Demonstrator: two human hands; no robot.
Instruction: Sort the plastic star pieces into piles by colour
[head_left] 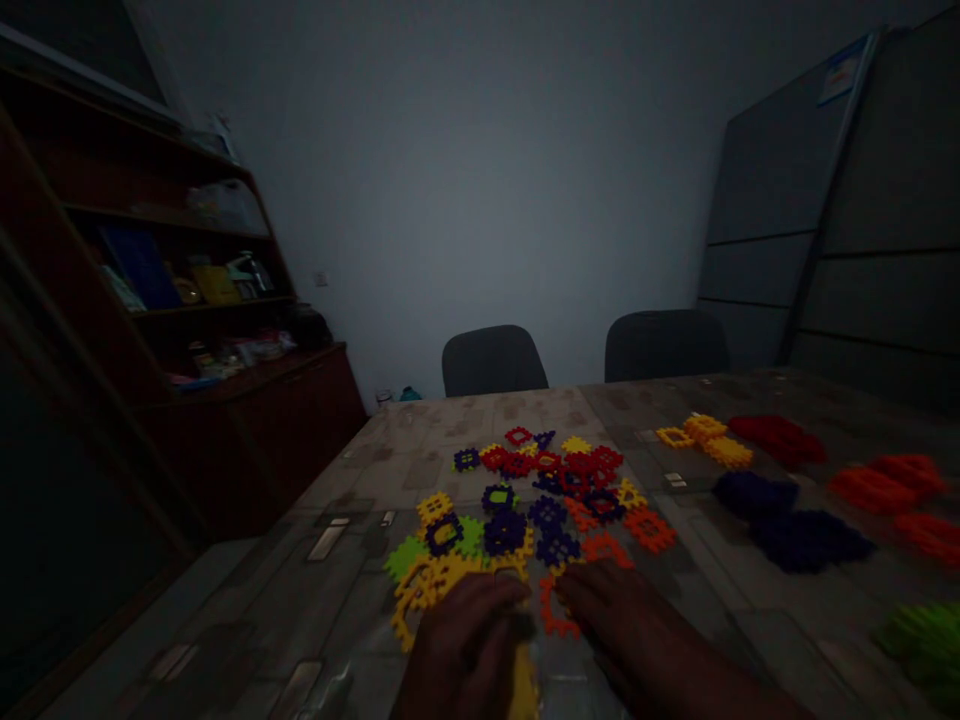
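A loose pile of toothed plastic interlocking building pieces lies on the table in front of me. My left hand (465, 645) is curled around a yellow interlocking piece (525, 685) that shows beneath its fingers. Other yellow pieces (412, 605) lie at its far side. My right hand (626, 620) rests with fingers stretched out at the near edge of the pile, touching an orange interlocking piece (553, 608). Purple pieces (505, 532), red pieces (581, 468) and a green piece (407, 560) lie beyond the hands. The light is dim and the fingertips are partly blurred.
Sorted piles stand at the right: yellow (720, 440), red (776, 438), purple (810, 540), orange (885, 485) and green (926, 645). Two dark chairs (495, 360) are behind the patterned table (337, 590). A wooden shelf unit (247, 430) stands at the left.
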